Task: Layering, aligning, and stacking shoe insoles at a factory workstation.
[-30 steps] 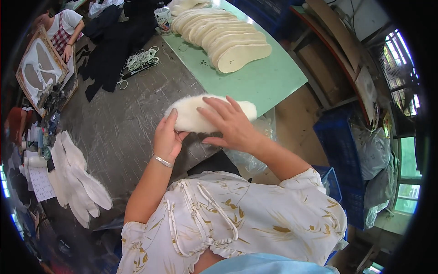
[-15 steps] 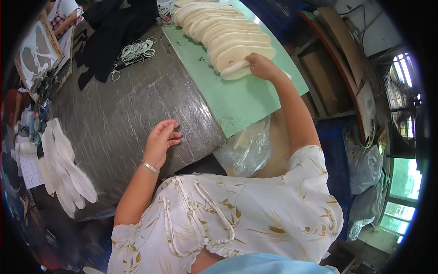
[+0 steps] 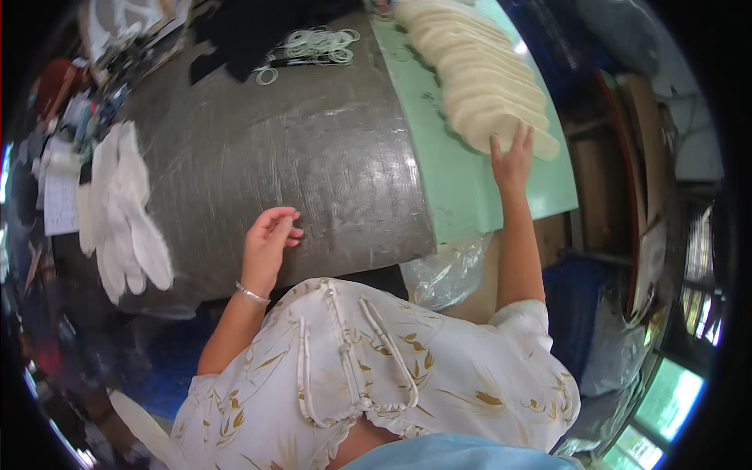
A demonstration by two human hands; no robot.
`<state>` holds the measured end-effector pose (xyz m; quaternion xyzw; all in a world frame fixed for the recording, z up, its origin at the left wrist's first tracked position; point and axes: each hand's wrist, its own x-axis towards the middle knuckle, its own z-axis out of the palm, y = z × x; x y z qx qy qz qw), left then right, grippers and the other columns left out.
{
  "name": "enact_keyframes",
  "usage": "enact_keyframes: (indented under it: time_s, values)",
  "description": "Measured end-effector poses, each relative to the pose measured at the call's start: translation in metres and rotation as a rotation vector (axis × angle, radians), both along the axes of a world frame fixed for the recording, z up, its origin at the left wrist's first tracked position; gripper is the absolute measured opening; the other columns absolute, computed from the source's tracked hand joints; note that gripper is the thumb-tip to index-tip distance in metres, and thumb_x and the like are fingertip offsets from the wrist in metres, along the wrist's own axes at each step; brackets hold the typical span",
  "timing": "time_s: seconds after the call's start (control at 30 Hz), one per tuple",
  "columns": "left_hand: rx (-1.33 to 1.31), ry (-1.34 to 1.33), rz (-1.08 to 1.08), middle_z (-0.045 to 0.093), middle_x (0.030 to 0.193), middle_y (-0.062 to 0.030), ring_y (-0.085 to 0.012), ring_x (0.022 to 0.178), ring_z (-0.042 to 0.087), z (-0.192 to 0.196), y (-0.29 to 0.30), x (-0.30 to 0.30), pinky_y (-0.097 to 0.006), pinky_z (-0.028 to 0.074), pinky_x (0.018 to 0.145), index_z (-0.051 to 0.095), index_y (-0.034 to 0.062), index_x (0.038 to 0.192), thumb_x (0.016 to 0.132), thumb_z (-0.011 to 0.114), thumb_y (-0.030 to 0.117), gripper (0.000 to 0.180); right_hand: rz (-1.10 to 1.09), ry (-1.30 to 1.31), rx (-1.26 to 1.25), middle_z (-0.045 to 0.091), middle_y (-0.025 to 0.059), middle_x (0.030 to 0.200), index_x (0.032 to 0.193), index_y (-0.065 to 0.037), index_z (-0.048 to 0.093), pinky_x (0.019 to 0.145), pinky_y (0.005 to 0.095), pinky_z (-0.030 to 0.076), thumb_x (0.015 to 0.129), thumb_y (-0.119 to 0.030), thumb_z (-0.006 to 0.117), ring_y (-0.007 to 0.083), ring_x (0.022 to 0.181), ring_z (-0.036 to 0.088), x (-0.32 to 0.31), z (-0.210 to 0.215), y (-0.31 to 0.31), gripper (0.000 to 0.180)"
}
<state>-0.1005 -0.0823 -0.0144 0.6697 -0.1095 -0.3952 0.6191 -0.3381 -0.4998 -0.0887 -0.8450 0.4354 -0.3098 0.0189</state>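
A long row of overlapping cream insole-shaped pieces point(image 3: 493, 78) lies on the green sheet at the far right. My right hand point(image 3: 513, 160) is at the near end of that row. Its fingers are spread, with the fingertips on the nearest pieces and nothing gripped. Over the grey plastic-covered table point(image 3: 274, 157), near its front edge, my left hand point(image 3: 266, 244) hovers with loosely bent fingers that stand apart. No object shows in it. A bracelet circles the left wrist.
White fuzzy insole-shaped pieces point(image 3: 129, 211) are heaped at the table's left edge, beside a written paper point(image 3: 61, 188). Pale rubber bands point(image 3: 321, 47) and black cloth point(image 3: 251, 31) lie at the back. A clear plastic bag point(image 3: 446, 278) hangs below the green sheet point(image 3: 454, 211).
My right hand has gone from pinching at the nearest cream piece to resting with spread fingers at the row's near end. The view has shifted; my left hand keeps about the same pose.
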Motion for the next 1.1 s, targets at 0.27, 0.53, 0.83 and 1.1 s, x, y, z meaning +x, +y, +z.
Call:
enact_keyframes:
  time_s: [0.27,0.53,0.83,1.1]
  values:
    - [-0.04,-0.332,0.13,0.064,0.101,-0.0028,-0.0085,0.083,0.062,-0.03,0.036,0.027,-0.022,0.05,0.072,0.062,0.0022,0.11,0.094,0.061,0.011,0.019,-0.058,-0.054,0.235,0.017,0.0325,0.152,0.148,0.006,0.02,0.115,0.0436,0.021,0.099,-0.046,0.044,0.0438,0.143,0.015,-0.005,-0.038,-0.015,0.075]
    - [0.817,-1.067,0.688,0.062,0.11,-0.0168,-0.0356,0.103,0.059,-0.026,0.19,0.146,-0.041,0.048,0.09,0.063,0.0042,0.11,0.082,0.066,0.024,0.035,-0.044,-0.099,0.295,0.025,0.027,0.152,0.147,0.003,0.027,0.115,0.0433,0.022,0.101,-0.041,0.041,0.0389,0.143,0.02,-0.02,-0.038,0.002,0.065]
    - [0.473,-0.255,0.843,0.066,0.093,-0.0125,-0.0172,0.063,0.066,-0.043,0.242,0.171,-0.027,0.054,0.049,0.056,-0.0058,0.113,0.078,0.067,0.006,0.038,0.252,-0.361,0.202,0.052,0.0173,0.133,0.131,0.0,0.052,0.092,0.0364,0.047,0.096,-0.013,0.055,0.0271,0.116,0.056,0.05,0.037,0.087,0.038]
    - [-0.289,0.365,0.662,0.066,0.096,-0.0113,-0.0196,0.084,0.068,-0.041,0.096,0.067,-0.029,0.057,0.068,0.053,0.0012,0.105,0.09,0.062,0.007,0.019,0.752,-0.104,1.121,0.069,0.01,0.089,0.106,0.004,0.067,0.07,0.0271,0.052,0.094,-0.017,0.06,0.0159,0.077,0.066,0.165,0.062,0.273,0.025]
